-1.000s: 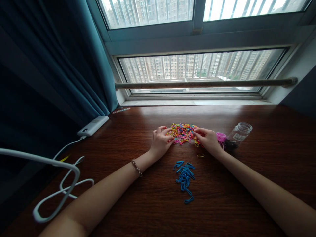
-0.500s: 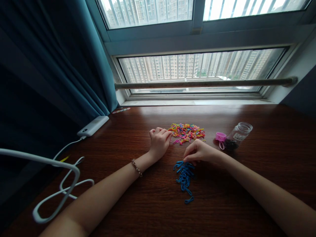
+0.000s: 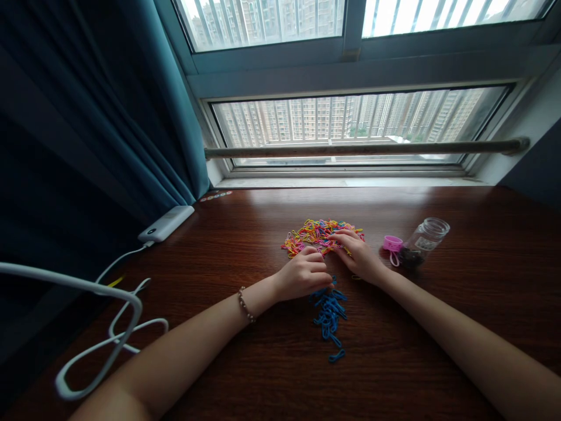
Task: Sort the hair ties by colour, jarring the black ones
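A heap of small multicoloured bands (image 3: 313, 231), mostly yellow, red and pink, lies on the brown table (image 3: 245, 234). Nearer to me is a loose pile of blue bands (image 3: 329, 316). My left hand (image 3: 304, 273) is closed at the upper left edge of the blue pile; its fingertips are hidden, so what they hold cannot be made out. The fingers of my right hand (image 3: 357, 255) are apart, with their tips on the right part of the multicoloured heap.
A clear jar (image 3: 426, 237) with dark contents lies tilted at the right, beside a pink lid (image 3: 392, 243). On the left are a white power bank (image 3: 166, 224) and a looping white cable (image 3: 135, 310). A window rail crosses behind the table.
My left hand has moved right and nearer, from the multicoloured heap to the blue pile. My right hand has gone from the blue pile up to the heap, its fingers now spread.
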Motion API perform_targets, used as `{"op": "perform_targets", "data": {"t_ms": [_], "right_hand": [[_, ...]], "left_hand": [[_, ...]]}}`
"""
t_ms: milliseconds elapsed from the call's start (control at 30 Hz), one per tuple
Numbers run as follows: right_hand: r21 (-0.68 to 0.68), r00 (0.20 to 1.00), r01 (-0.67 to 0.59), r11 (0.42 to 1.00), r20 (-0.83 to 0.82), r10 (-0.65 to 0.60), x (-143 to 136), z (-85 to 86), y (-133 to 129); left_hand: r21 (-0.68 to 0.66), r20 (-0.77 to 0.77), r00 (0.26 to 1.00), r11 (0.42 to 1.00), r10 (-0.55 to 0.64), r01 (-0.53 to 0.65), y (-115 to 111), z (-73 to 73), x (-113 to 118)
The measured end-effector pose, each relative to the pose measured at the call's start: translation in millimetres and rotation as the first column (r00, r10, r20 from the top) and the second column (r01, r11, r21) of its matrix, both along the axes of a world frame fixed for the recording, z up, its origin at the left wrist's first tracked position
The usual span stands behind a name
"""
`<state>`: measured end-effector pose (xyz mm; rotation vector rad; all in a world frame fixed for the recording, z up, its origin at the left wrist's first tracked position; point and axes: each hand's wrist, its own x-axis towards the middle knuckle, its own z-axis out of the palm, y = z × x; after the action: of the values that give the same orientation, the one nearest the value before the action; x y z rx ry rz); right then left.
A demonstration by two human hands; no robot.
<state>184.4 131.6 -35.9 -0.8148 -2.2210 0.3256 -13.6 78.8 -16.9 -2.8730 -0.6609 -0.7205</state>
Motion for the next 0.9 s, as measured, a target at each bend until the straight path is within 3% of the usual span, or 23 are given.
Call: {"op": "perform_targets", "data": {"t_ms": [333,433,633,800,900], "right_hand": [[-0.034,0.98,0.025,0.999,0.197,-0.018,-1,-6.3,1],[-0.043,0.978,0.036,0.998,0.205,-0.027,-2,-5.8,0],[-0.055,0.991,-0.025,0.998,0.126,0.032,-1,-1.3,-1],[-0.134,0.991,-0.133,0.982,0.0,0.134,1,5.0,-1],[-0.16,0.989,-0.125,0.979,-0.101,0.11,2,5.2,1]], "left_hand": [[0.028,0.06,0.996,0.998,0.059,-0.06,4,-2.1,-5],[-0.028,0.141,0.973,0.984,0.181,-0.179,7,-1.2,-7],[-0.242,0.39,0.768,0.861,0.509,-0.448,34,-9.4,-25],[-0.428,0.403,0.617,0.735,0.676,-0.526,50,-17.8,-40],[-0.494,0.368,0.566,0.671,0.737,-0.553,50,-18.3,-42]]}}
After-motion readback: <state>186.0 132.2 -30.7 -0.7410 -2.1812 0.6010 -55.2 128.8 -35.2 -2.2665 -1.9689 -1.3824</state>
